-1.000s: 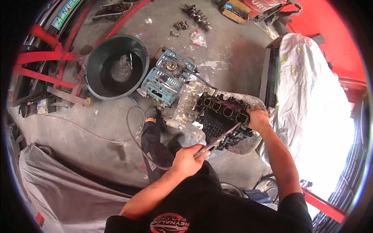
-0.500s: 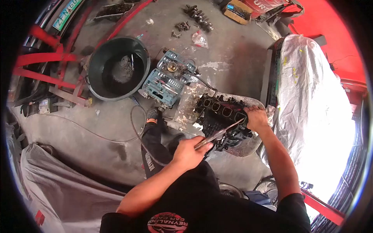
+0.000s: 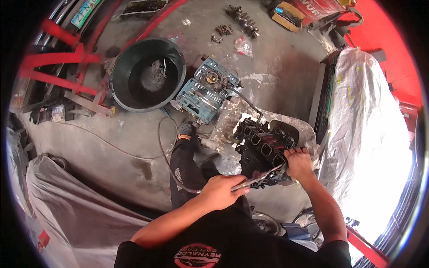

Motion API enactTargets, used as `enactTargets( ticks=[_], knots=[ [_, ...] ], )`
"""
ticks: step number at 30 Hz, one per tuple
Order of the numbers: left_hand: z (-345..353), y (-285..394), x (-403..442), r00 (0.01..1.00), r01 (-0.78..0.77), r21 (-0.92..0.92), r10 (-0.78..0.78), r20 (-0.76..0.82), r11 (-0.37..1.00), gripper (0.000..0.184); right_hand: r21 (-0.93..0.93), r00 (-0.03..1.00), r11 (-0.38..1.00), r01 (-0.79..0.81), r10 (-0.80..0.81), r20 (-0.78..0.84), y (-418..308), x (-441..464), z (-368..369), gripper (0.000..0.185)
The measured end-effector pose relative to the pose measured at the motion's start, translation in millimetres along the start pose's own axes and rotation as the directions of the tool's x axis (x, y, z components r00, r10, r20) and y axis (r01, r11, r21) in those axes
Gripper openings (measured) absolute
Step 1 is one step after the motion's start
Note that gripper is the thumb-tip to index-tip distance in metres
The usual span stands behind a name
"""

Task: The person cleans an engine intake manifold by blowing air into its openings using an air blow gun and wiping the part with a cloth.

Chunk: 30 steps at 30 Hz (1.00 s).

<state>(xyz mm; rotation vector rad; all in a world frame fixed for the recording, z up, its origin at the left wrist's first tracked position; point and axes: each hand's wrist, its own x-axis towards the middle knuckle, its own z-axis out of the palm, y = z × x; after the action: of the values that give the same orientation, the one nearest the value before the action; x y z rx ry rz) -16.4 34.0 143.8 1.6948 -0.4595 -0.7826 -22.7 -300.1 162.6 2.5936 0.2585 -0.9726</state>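
A black intake manifold [image 3: 261, 154] with a row of rubber-edged ports rests tilted over a worn board in front of me. My right hand [image 3: 300, 164] is closed around its right end, fingers over the top edge. Closed about the handle of a slim air blow gun [image 3: 258, 178] is my left hand [image 3: 222, 192]. The gun's long nozzle points up and right, its tip at the manifold's rightmost port. An air hose [image 3: 166, 149] loops from behind my left hand. Whether air is flowing cannot be seen.
An open blue socket set [image 3: 206, 96] lies beyond my foot, beside a dark tub [image 3: 117, 82] of murky liquid. The worn board [image 3: 226, 123] lies beneath the manifold. A crankshaft [image 3: 243, 21] sits farther off. Silver sheeting [image 3: 357, 107] covers something at right; red stand legs [image 3: 62, 60] stand left.
The manifold has turned clockwise and come slightly nearer to me, with my right hand still on its end. The blow gun's tip stays near the same end port. My view has shifted a little.
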Motion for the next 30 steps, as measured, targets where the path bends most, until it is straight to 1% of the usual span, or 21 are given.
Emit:
enactTargets(
  ticks=[3,4,6,7,9,10,11,12,13,16,19,20,21,22,23,24,25,26,27,29,30],
  knots=[
    [-31,14,-3,0.986,0.110,0.000,-0.110,0.122,0.994,0.031,0.035,0.999,0.999,-0.028,0.026,0.039,-3,-19,-14,0.041],
    [-34,15,1,0.990,0.083,0.021,-0.085,0.109,0.996,0.031,0.026,0.999,1.000,-0.013,0.012,0.050,-2,-22,-16,0.043],
    [-38,15,8,0.996,0.035,0.066,-0.041,0.082,0.997,0.031,0.069,0.995,0.997,-0.043,0.036,0.095,-7,-21,-16,0.043],
    [-42,14,11,0.992,0.054,0.050,-0.059,0.108,0.997,0.031,0.094,0.991,0.994,-0.059,0.048,0.122,-10,-19,-16,0.043],
    [-51,10,21,0.980,0.097,0.022,-0.100,0.174,0.995,0.031,0.116,0.992,0.992,-0.055,0.042,0.118,-18,-12,-12,0.044],
    [-51,1,24,0.982,0.105,0.016,-0.106,0.154,0.994,0.032,0.127,0.991,0.990,-0.062,0.046,0.130,-22,-8,-8,0.044],
    [-54,-3,30,0.958,0.203,0.048,-0.208,0.196,0.978,0.033,0.138,0.989,0.988,-0.073,0.055,0.134,-25,-2,-5,0.045],
    [-56,-7,33,0.955,0.210,0.047,-0.215,0.203,0.977,0.033,0.177,0.984,0.980,-0.096,0.067,0.166,-28,3,-4,0.044],
    [-59,-11,35,0.953,0.216,0.045,-0.221,0.206,0.975,0.033,0.176,0.982,0.978,-0.109,0.078,0.172,-28,7,-5,0.044],
    [-62,-23,33,0.970,0.102,-0.031,-0.092,0.227,0.994,0.033,0.172,0.975,0.974,-0.144,0.110,0.193,-30,11,-4,0.043],
    [-85,-26,33,0.969,0.083,-0.097,-0.058,0.238,0.992,0.038,0.168,0.978,0.973,-0.157,0.129,0.165,-20,21,1,0.042],
    [-104,-24,36,0.937,0.187,-0.081,-0.153,0.315,0.979,0.038,0.171,0.981,0.974,-0.149,0.124,0.150,-15,21,6,0.042],
    [-119,-37,36,0.910,0.277,-0.122,-0.219,0.352,0.953,0.036,0.171,0.984,0.975,-0.143,0.121,0.133,-11,23,9,0.042],
    [-136,-51,36,0.860,0.446,-0.222,-0.346,0.375,0.867,0.036,0.195,0.981,0.968,-0.155,0.127,0.149,-9,25,2,0.042],
    [-154,-56,43,0.815,0.545,-0.198,-0.461,0.350,0.814,0.036,0.189,0.980,0.969,-0.160,0.132,0.151,-7,28,4,0.049],
    [-164,-78,47,0.818,0.566,-0.237,-0.503,0.278,0.790,0.036,0.183,0.979,0.969,-0.163,0.136,0.154,-5,29,7,0.057],
    [-169,-95,55,0.811,0.585,-0.242,-0.557,0.181,0.774,0.026,0.177,0.978,0.971,-0.164,0.137,0.157,-5,30,9,0.064],
    [-172,-120,64,0.804,0.587,-0.104,-0.564,0.187,0.803,0.020,0.191,0.975,0.966,-0.172,0.140,0.169,-5,32,7,0.061],
    [-169,-136,72,0.799,0.599,-0.133,-0.582,0.150,0.789,0.018,0.200,0.976,0.964,-0.177,0.147,0.158,-6,33,4,0.055],
    [-158,-166,83,0.786,0.618,-0.166,-0.610,0.104,0.768,0.026,0.214,0.978,0.959,-0.187,0.161,0.136,-5,33,0,0.045],
    [-153,-170,90,0.775,0.630,-0.202,-0.624,0.101,0.750,0.027,0.210,0.974,0.958,-0.194,0.163,0.158,-5,34,-2,0.045]
  ],
)
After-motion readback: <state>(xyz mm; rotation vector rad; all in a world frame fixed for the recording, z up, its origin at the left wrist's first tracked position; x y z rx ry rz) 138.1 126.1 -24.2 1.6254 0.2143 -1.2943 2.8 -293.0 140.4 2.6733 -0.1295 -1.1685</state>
